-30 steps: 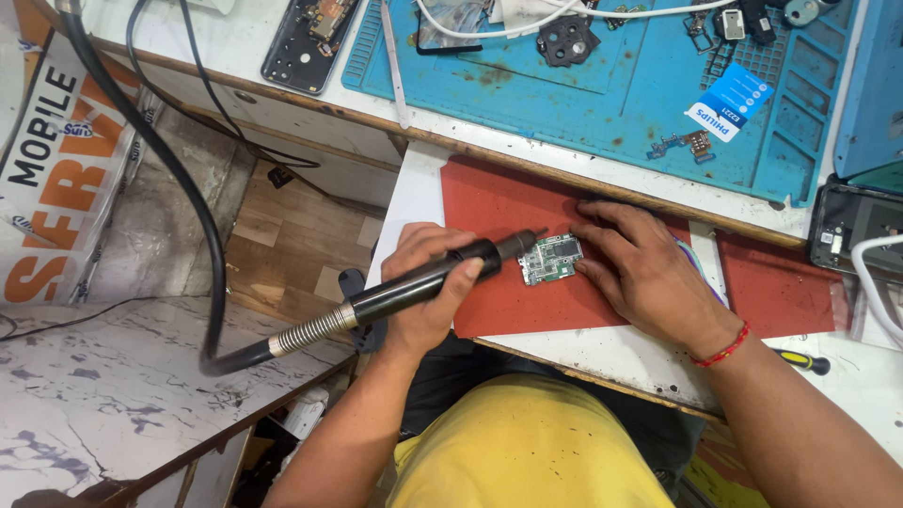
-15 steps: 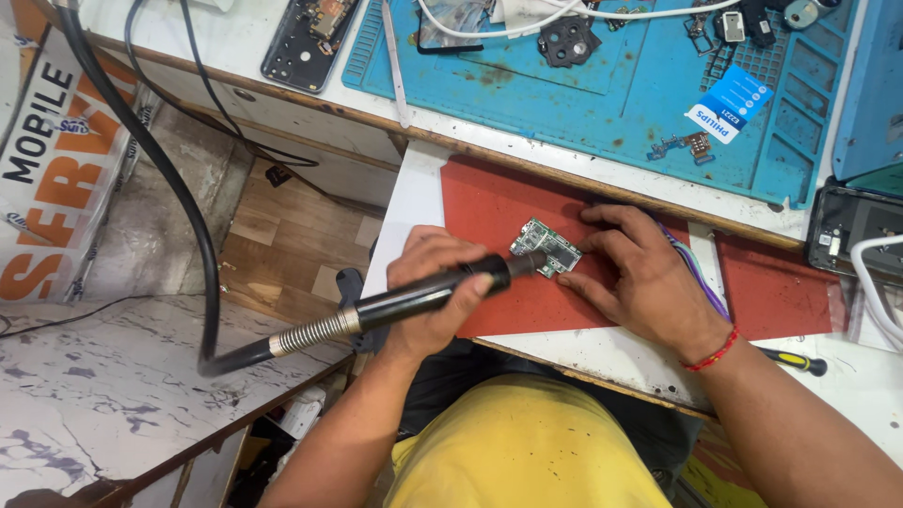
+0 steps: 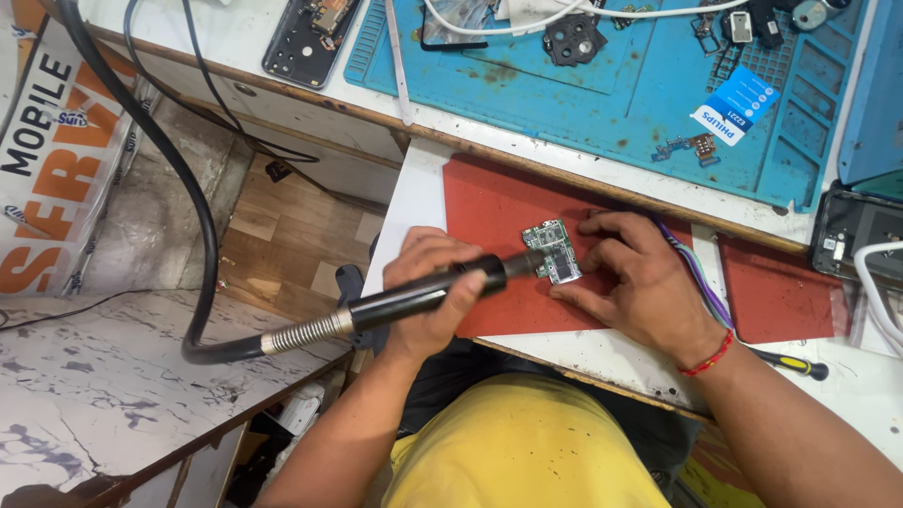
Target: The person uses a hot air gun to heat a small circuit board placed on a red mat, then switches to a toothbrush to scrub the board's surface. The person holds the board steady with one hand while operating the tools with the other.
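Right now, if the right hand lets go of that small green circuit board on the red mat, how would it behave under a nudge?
The circuit board looks thin, flat and small, so probably light and stiff. It would likely skid rather than roll, though the red mat may grip it. Its exposed components suggest it is fragile; the right hand pins its edge while the left hand aims the hot-air wand.

We see a bright, evenly lit scene, the light falling softly from above with no hard-edged shadows. Around the flat red rubber mat (image 3: 499,202) on the white worktop (image 3: 419,174) the picture is sharp; only faint shade gathers beneath the hands (image 3: 428,282) that rest on it. Above the mat, the blue silicone work mat (image 3: 602,94) shows even colour without glare. Left of the red mat, the floor beneath the worktop lies dimmer. Straight edges far from the mat bow slightly, a wide-lens effect.
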